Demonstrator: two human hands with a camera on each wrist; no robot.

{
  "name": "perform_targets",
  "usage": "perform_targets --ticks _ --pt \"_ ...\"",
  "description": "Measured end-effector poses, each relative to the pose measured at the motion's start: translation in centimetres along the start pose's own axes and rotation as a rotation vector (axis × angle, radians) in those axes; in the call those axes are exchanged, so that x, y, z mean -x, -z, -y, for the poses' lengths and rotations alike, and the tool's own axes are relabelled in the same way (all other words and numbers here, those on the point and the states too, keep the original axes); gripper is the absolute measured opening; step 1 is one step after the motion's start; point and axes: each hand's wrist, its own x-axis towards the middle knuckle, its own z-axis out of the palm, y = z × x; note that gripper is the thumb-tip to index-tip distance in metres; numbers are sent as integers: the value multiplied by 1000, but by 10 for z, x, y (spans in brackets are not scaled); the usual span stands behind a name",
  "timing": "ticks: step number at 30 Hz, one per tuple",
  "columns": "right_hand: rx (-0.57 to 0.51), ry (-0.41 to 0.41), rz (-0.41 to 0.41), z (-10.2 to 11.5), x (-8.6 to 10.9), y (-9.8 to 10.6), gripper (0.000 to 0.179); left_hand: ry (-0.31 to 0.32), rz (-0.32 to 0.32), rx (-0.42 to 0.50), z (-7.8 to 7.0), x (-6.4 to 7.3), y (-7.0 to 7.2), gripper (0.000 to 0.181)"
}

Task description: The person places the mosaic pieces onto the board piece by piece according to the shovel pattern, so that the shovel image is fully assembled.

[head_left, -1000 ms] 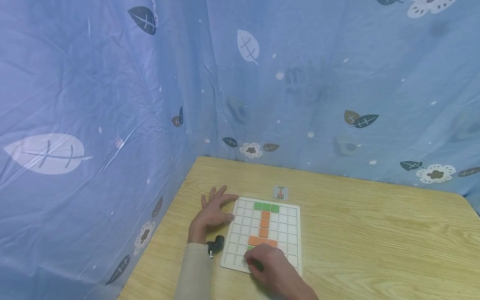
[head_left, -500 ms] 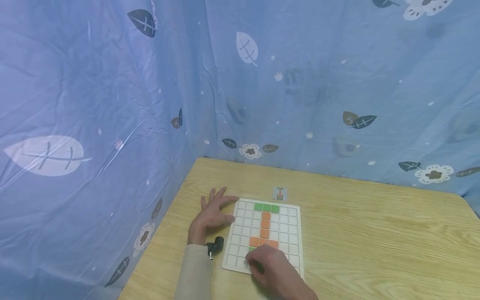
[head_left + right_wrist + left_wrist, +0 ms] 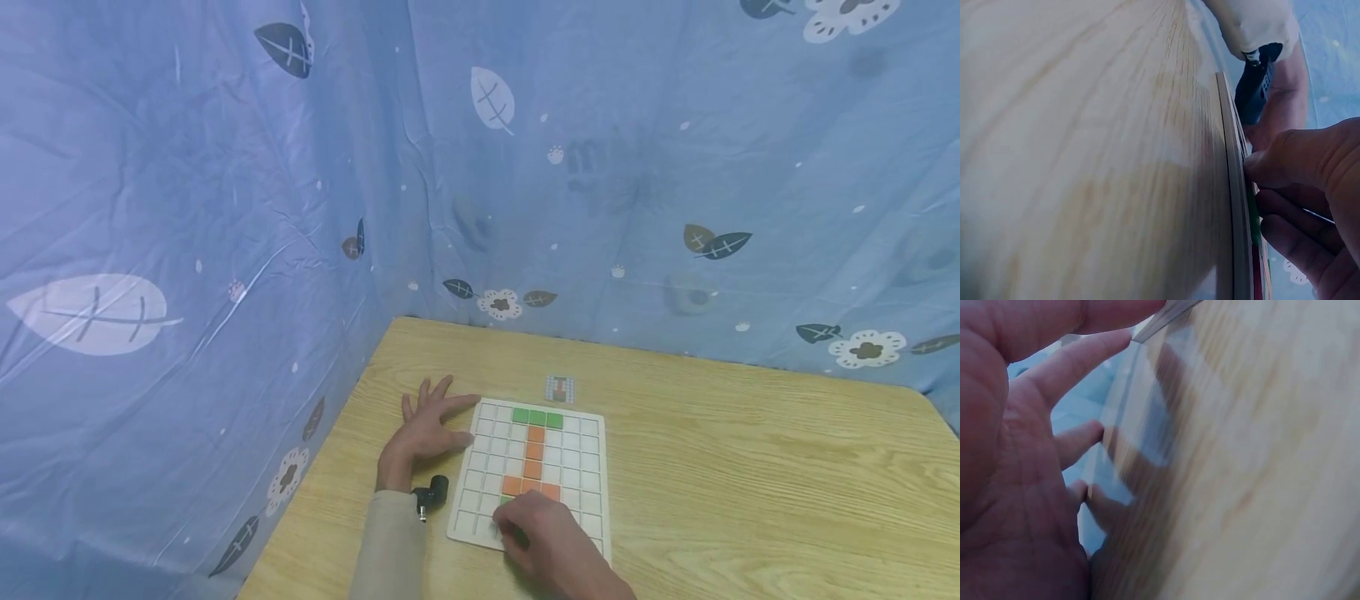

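Note:
A white grid board (image 3: 480, 492) lies on the table, with green tiles (image 3: 537, 418) in its top row and orange tiles (image 3: 533, 450) below them. My left hand (image 3: 423, 433) rests spread at the board's left edge, index fingertip and thumb touching its side. In the left wrist view, the palm and spread fingers (image 3: 1072, 369) show beside the board's corner. My right hand (image 3: 551, 537) bends over the lower rows, thumb and fingers close together at a green tile (image 3: 1252, 215) in the right wrist view. I cannot tell whether they pinch a tile. The hand hides several cells.
A small pattern card (image 3: 560, 389) lies just beyond the board's far edge. A black wrist camera (image 3: 432, 493) sits by the left sleeve (image 3: 393, 542). Wood-grain table (image 3: 750, 467) extends to the right, and a blue patterned curtain (image 3: 637, 167) hangs behind and along the left.
The board has slid slightly to the right, the left hand's index finger and thumb staying at its edge. The right hand keeps nearly the same place over the lower rows.

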Motion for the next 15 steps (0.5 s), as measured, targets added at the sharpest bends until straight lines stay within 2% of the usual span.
perform_targets --ticks 5,11,15 --pt "0 -3 5 0 0 2 22 0 -1 -16 -1 -1 -1 67" --pt "34 81 -93 -3 2 12 22 -8 7 -14 -3 1 0 67" --pt "43 90 -148 -11 4 30 24 9 6 7 -2 3 3 68"
